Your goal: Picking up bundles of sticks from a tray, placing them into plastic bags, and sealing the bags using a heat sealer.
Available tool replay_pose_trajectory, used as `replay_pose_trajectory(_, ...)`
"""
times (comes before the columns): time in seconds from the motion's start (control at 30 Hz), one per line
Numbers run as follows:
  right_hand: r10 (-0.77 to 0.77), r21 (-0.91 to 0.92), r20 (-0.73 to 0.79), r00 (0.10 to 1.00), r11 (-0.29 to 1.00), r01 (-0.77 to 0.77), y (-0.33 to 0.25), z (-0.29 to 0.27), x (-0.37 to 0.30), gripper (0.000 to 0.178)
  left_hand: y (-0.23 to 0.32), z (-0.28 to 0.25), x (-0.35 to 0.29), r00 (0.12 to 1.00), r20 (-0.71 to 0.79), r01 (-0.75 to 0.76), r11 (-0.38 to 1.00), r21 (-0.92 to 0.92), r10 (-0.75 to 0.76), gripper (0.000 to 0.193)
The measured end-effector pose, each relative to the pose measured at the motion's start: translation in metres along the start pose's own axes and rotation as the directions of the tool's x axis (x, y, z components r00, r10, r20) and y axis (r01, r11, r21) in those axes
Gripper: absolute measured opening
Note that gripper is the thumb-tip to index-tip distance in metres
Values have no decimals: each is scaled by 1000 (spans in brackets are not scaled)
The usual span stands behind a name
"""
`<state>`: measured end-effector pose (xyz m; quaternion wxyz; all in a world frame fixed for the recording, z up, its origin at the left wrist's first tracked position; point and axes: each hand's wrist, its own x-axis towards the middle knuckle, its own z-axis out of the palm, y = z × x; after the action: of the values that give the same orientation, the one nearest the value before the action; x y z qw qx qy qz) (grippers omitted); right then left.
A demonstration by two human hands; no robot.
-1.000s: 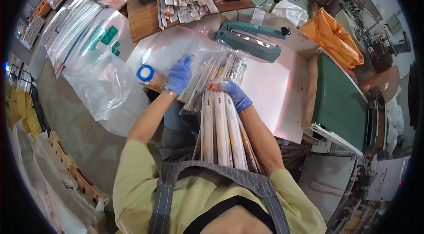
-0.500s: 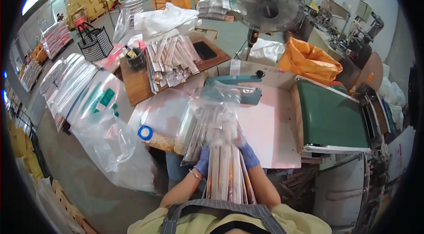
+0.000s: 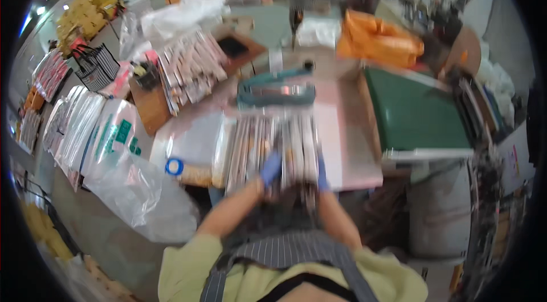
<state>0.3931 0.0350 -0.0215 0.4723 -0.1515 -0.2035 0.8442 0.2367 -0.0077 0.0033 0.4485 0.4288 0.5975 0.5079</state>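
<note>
Pale table (image 3: 354, 172): gloved hands (image 3: 271, 168) flank strips (image 3: 299, 154); green bag lettering (image 3: 123, 131) too blurred to read

Head camera: left one of a side-by-side fisheye pair on the person's head, facing down and forward across the teal sealer (image 3: 276, 100).
Long strips (image 3: 298, 151): mid-view, nearer than the sealer.
Apron (image 3: 279, 251): closest, below the sealer.
Orange sack (image 3: 379, 45): farther, beyond the sealer.
</note>
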Motion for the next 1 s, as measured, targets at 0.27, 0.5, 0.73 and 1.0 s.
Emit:
replay_pose_trajectory(0.27,-381,-980,-2,925,-185,-78,7,30,-86,70,-58,-29,116,1000,-17,9,855,519,-1,28)
replay_pose_trajectory(0.5,-161,-821,-267,950,554,-137,48,18,-162,41,36,18,79,790,101,-509,555,658,604,24)
replay_pose_trajectory(0.73,-594,-949,221,774,-315,30,-31,77,-54,43,54,21,51,819,280,-566,624,539,502,15)
replay_pose_trajectory(1.0,-398,-861,91,913,-491,-128,-30,-26,1,18,-8,-31,17,814,448,-529,153,835,370,13)
